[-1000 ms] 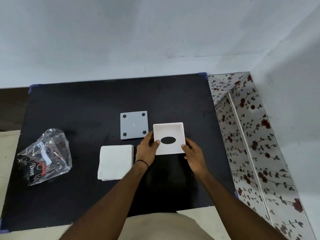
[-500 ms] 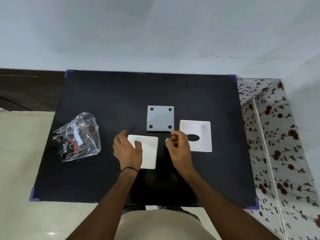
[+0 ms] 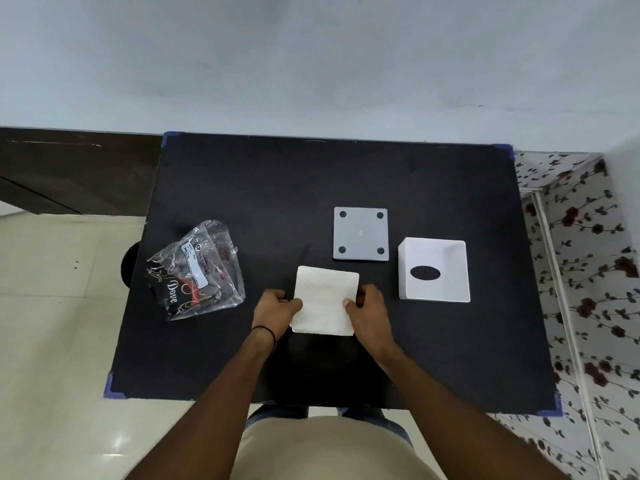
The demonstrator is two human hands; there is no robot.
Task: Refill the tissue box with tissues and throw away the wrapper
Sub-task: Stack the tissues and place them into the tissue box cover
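We reach both bare forearms forward and inward over the near edge of the black table (image 3: 242, 188). Our left hand (image 3: 275, 311), with a thin black band (image 3: 266, 332) around its wrist, curls its fingers against the left side of the white square stack of tissues (image 3: 323, 299), thumb on top. Our right hand (image 3: 369, 308) grips the stack's right side the same way.

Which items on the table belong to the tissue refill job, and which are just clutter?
In the job:
- tissue stack, gripped by left hand and right hand
- white tissue box, open side up
- grey base plate
- empty wrapper

Lying about:
- nothing else on the black table
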